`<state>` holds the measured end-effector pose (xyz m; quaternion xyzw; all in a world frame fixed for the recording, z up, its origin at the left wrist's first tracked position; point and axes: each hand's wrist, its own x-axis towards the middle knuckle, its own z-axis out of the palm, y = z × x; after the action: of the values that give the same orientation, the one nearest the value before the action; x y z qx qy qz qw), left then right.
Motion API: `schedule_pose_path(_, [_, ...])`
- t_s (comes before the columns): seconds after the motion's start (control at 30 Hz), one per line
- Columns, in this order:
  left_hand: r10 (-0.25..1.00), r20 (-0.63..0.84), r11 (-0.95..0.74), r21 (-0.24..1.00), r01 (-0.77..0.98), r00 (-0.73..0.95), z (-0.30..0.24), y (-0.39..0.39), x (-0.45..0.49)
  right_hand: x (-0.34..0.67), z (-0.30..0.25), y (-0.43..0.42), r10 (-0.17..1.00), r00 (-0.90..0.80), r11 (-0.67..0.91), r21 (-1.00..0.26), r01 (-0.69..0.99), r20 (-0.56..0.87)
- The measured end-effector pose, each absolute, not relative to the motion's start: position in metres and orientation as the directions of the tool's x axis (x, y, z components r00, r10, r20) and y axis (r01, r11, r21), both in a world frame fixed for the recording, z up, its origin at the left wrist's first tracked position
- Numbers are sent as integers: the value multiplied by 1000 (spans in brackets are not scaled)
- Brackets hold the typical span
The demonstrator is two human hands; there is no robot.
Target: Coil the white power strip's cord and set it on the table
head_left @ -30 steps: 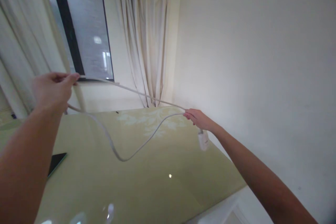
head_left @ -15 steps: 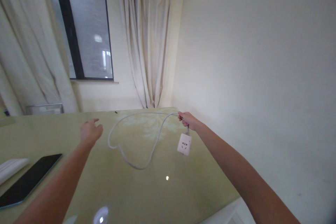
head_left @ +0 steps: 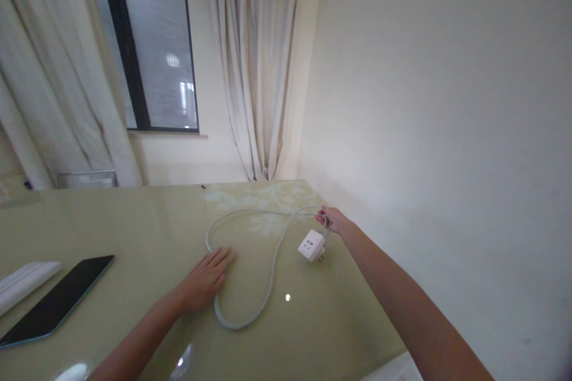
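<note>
A white power cable lies in loose loops on a glossy pale-green table. At its end is a small white socket block, resting on the table. My right hand is closed on the cable just behind the socket block. My left hand lies flat on the table with fingers stretched out, its fingertips beside the near loop of the cable.
A dark tablet and a white flat object lie at the table's left. Behind the table are a dark-framed window and cream curtains. A plain wall runs along the right.
My right hand lowered the socket block onto the table. My left hand let go of the cable, then came down flat beside the loop. The cable now rests on the table.
</note>
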<state>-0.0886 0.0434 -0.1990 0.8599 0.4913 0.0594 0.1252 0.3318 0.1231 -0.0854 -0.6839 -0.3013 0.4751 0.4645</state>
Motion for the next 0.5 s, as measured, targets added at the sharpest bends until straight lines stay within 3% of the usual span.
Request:
schedule_pose_path(0.33, [963,80,-270,209,940,258,-192,111,-116,344,-113,99,839,503,-275,-959,67,-206])
schedule_pose_path(0.5, [942,138,-331,227,916,306,-184,93,-99,355,-83,90,914,397,-145,-981,132,-81])
